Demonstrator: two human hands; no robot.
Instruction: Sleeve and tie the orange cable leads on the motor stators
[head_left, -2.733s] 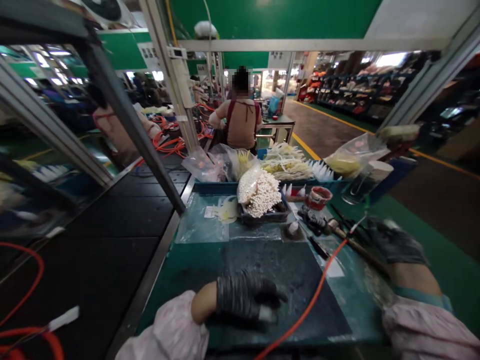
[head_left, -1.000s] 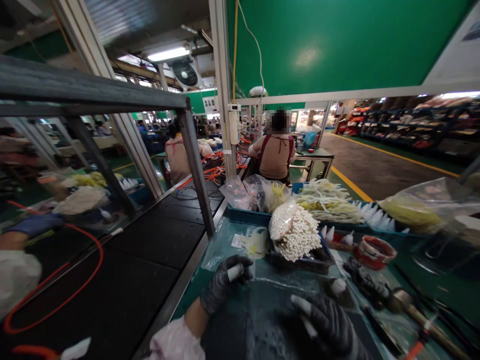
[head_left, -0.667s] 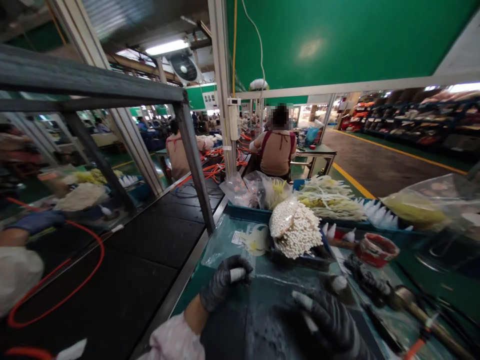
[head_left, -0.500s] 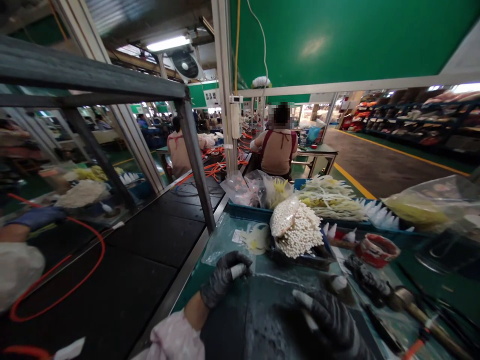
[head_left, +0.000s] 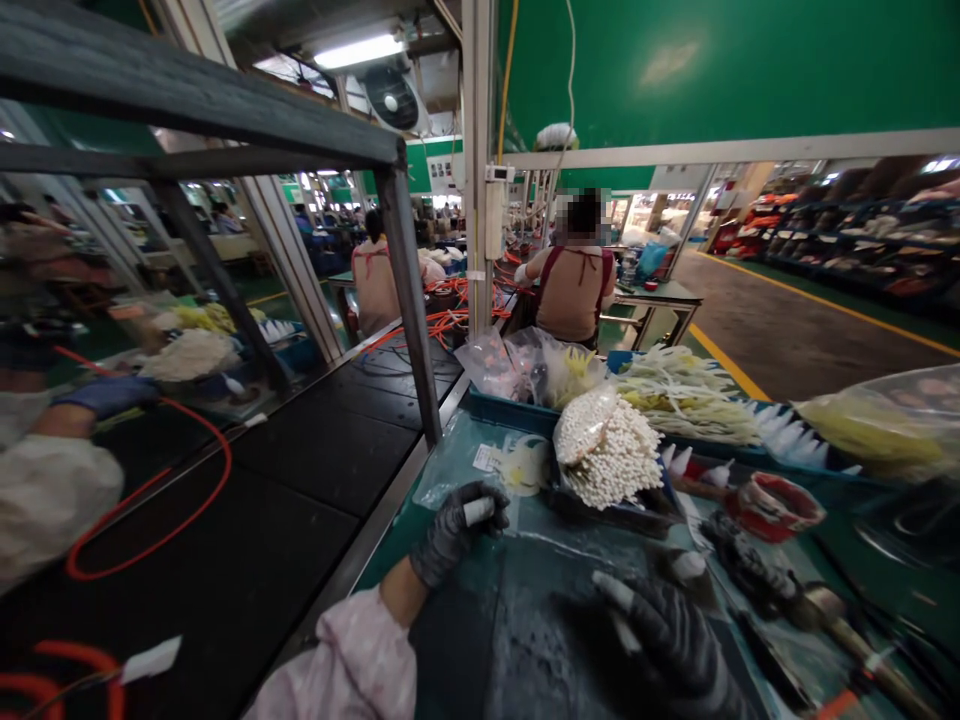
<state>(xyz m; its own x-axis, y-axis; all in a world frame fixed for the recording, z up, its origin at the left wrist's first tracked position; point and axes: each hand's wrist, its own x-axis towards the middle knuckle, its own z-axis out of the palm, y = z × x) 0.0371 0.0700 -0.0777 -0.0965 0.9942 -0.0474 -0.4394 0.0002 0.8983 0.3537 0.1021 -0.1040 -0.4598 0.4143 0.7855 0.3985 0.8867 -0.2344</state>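
Observation:
My left hand [head_left: 463, 532] wears a dark grey glove with white tape on a digit. Its fingers are curled together just above the work surface, and anything inside them is hidden. Beside it lies a clear plastic bag [head_left: 451, 462] with a white label and pale yellow-white pieces. My right hand [head_left: 679, 645], also gloved and taped at the tips, hovers lower right with its fingers stretched forward and apart, nothing visible between them. Beyond both hands, a bundle of white bead-tipped stems [head_left: 616, 465], partly in plastic, rests in a dark tray [head_left: 651, 520].
Right of the tray are a red pot [head_left: 776, 505], a white-nozzled bottle [head_left: 688, 567] and dark-handled tools [head_left: 780, 660]. Behind stands a blue bin [head_left: 510, 408]. A metal frame [head_left: 409, 300] rises left, beside a black conveyor [head_left: 300, 490]. A co-worker's blue-gloved hand [head_left: 112, 396] is across it.
The scene has shifted right and slightly up in view as my head turned. My left hand's fingers look a little more curled. My right hand keeps nearly the same pose.

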